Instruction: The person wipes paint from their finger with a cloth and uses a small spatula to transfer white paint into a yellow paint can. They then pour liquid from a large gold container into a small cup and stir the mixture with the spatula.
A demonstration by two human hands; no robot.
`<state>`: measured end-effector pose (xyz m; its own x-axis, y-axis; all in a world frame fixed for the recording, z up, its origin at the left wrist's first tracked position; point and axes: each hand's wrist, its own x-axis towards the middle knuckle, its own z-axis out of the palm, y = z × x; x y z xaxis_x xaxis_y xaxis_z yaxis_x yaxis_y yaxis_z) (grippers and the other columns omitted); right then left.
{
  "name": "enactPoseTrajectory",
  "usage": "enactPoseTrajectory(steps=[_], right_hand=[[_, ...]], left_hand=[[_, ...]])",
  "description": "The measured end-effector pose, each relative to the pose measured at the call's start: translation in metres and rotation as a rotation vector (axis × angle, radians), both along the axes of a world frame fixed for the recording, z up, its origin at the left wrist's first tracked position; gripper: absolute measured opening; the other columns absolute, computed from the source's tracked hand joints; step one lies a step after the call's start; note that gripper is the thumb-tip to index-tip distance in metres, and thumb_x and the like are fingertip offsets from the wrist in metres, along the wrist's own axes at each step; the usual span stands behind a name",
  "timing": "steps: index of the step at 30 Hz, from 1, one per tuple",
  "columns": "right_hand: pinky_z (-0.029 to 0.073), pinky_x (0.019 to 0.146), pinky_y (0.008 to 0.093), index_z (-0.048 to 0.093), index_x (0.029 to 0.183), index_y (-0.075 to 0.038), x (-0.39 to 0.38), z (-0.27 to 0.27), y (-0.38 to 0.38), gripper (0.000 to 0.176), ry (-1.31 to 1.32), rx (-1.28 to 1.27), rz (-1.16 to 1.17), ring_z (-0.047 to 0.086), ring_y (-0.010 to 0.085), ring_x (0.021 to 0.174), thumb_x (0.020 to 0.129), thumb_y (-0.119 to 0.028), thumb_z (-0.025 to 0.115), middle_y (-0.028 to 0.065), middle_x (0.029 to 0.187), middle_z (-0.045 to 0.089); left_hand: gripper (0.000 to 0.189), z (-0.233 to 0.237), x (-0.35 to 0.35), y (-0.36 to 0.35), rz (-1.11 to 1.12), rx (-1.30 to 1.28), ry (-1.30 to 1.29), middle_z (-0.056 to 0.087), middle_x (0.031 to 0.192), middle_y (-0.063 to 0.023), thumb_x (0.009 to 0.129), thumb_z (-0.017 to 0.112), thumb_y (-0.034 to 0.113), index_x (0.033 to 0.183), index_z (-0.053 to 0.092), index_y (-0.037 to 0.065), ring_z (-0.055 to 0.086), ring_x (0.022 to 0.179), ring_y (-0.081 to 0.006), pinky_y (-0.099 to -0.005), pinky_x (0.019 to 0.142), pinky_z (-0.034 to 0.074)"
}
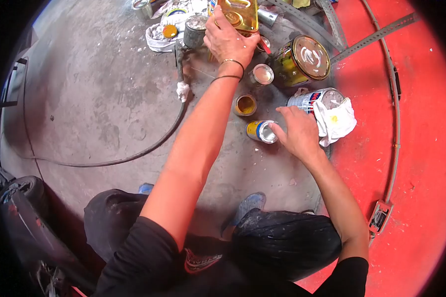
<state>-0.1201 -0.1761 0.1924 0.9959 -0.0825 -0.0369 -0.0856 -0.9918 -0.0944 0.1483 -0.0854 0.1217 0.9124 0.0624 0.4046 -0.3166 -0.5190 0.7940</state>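
Observation:
My left hand [229, 42] is wrapped around a gold rectangular metal tin [248, 19], its thumb and fingers on either side of the near end. My right hand [302, 132] is open, thumb and forefinger spread, with the thumb tip right at the top of a small yellow and blue can [255, 129]. Just beyond that can sits an open cup with amber-brown contents [245, 105]. A small tin with a pale pinkish top [263, 74] is farther off. Beside my right hand, a crumpled white cloth [338, 123] drapes over a paint can [305, 101].
A large yellowish can [291, 62] with a smeared lid stands near perforated metal bars [376, 37]. A dark hose [148, 151] curves over the grey floor [109, 99]. White rags [158, 42] and a grey can [195, 30] lie at the back left. A red surface [416, 148] borders the right.

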Motion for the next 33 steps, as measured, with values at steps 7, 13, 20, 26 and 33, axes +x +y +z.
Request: enactPoseTrajectory(steps=[7, 13, 20, 26, 33], right_hand=[[0.051, 0.089, 0.0517, 0.072, 0.126, -0.007, 0.013, 0.002, 0.004, 0.041, -0.088, 0.074, 0.010, 0.072, 0.0356, 0.101, 0.096, -0.033, 0.081, 0.0135, 0.111, 0.074], [0.052, 0.090, 0.0504, 0.072, 0.127, -0.006, 0.030, -0.004, 0.004, 0.038, -0.123, 0.172, -0.044, 0.072, 0.0359, 0.100, 0.098, -0.029, 0.078, 0.0148, 0.110, 0.077], [0.052, 0.092, 0.0529, 0.072, 0.129, -0.004, 0.055, -0.021, 0.004, 0.046, -0.021, 0.120, -0.044, 0.072, 0.0362, 0.104, 0.095, -0.034, 0.079, 0.0156, 0.108, 0.079], [0.050, 0.096, 0.0549, 0.072, 0.125, -0.004, 0.070, -0.032, 0.002, 0.058, 0.212, -0.159, 0.004, 0.072, 0.0366, 0.108, 0.088, -0.046, 0.084, 0.0159, 0.109, 0.079], [0.048, 0.099, 0.0543, 0.071, 0.124, -0.005, 0.064, -0.040, -0.010, 0.067, 0.343, -0.178, 0.036, 0.073, 0.0349, 0.110, 0.083, -0.056, 0.087, 0.0153, 0.109, 0.080]], left_hand=[[0.118, 0.000, -0.009, 0.019, -0.003, 0.015, -0.097, 0.059, 0.141, -0.0174, 0.061, 0.096, 0.045, 0.161, 0.044, 0.012, 0.058, 0.132, -0.0377, -0.0552, 0.112, 0.040], [0.117, 0.002, -0.034, 0.050, -0.089, 0.009, -0.126, 0.062, 0.138, -0.0161, 0.060, 0.095, 0.042, 0.162, 0.044, 0.015, 0.060, 0.132, -0.0334, -0.0566, 0.105, 0.041], [0.130, 0.008, -0.067, 0.066, -0.052, -0.018, -0.113, 0.058, 0.145, -0.0206, 0.063, 0.098, 0.036, 0.169, 0.030, 0.005, 0.057, 0.134, -0.0438, -0.0613, 0.109, 0.043], [0.132, -0.005, -0.064, 0.055, -0.032, -0.081, -0.024, 0.053, 0.153, -0.0268, 0.063, 0.100, 0.040, 0.168, 0.028, 0.004, 0.054, 0.142, -0.0462, -0.0576, 0.116, 0.045], [0.117, 0.004, -0.042, 0.123, -0.274, 0.025, -0.140, 0.067, 0.135, -0.0194, 0.062, 0.099, 0.039, 0.159, 0.044, 0.002, 0.068, 0.122, -0.0385, -0.0502, 0.103, 0.055]])
